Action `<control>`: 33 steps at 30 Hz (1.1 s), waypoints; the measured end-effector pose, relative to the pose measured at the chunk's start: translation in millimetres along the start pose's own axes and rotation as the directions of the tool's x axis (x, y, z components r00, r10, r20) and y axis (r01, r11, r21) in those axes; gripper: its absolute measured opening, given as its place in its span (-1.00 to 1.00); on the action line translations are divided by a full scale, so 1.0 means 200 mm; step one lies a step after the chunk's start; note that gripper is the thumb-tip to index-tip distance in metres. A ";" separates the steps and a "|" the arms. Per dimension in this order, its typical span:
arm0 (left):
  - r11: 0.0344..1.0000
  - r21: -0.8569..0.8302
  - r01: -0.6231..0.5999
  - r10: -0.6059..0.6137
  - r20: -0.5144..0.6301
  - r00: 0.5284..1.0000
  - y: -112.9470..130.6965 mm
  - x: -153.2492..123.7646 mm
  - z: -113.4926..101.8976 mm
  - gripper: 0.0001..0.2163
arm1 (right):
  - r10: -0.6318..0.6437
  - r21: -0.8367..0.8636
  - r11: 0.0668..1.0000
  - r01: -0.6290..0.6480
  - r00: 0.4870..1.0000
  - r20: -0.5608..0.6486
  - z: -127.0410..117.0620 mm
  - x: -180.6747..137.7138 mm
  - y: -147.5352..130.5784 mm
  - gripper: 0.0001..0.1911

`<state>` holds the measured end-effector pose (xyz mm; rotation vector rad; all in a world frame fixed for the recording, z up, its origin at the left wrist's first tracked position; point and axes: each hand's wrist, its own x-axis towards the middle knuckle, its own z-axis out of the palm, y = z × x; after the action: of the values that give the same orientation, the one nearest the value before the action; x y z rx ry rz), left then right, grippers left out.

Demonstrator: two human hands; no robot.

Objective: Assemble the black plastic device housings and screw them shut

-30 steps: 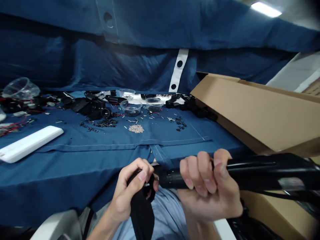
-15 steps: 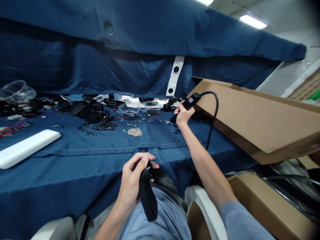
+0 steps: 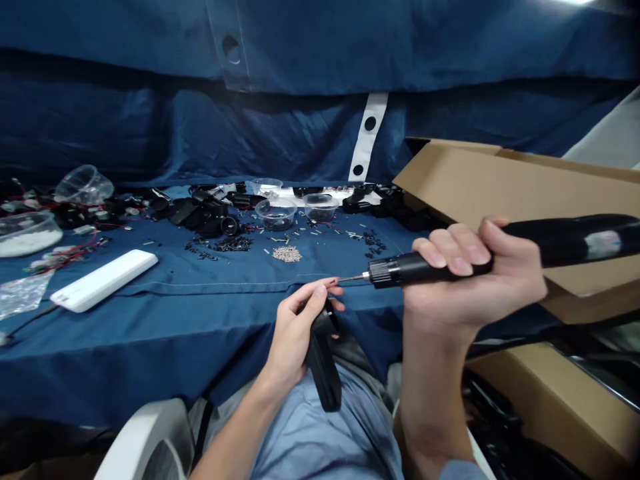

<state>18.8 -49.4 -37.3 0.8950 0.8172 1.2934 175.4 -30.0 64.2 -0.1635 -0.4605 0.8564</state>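
My left hand [image 3: 299, 327] is wrapped round a black plastic part [image 3: 323, 363] held upright over my lap, just below the table's front edge. My right hand [image 3: 470, 283] grips a black electric screwdriver [image 3: 500, 250] lying level, its thin bit pointing left. The bit's tip sits right by my left fingertips and the top of the black part. A small heap of silver screws [image 3: 287, 253] lies on the blue cloth [image 3: 200, 293] beyond my hands.
Black parts [image 3: 207, 217], clear plastic cups [image 3: 276, 213] and loose screws are strewn along the back of the table. A white flat case [image 3: 105, 280] lies at the left. An open cardboard box [image 3: 520, 193] stands at the right, another box [image 3: 550, 393] below it.
My right hand drew back from the far table by the box and now holds the screwdriver level near my left hand. The left hand kept hold of the black part.
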 end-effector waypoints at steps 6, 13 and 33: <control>1.000 0.002 -0.027 0.027 -0.049 0.998 0.01 -0.01 0.00 -0.62 | 0.047 -0.010 0.999 -0.047 0.999 -0.009 0.01 -0.05 0.04 -0.84; 0.963 0.188 -0.195 0.208 -0.047 0.977 0.01 0.01 -0.04 -0.73 | 0.035 -0.062 0.997 -0.033 0.999 0.018 0.00 -0.08 0.05 -0.82; 0.938 -0.325 -0.121 0.143 0.042 0.989 0.04 -0.05 -0.04 -0.49 | 0.246 -0.239 0.953 -0.183 0.932 0.267 0.03 -0.30 -0.10 -0.83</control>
<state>7.7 -57.6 -34.2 0.7334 0.4807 1.4578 153.0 -88.5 56.6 -0.2883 -0.8262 1.0539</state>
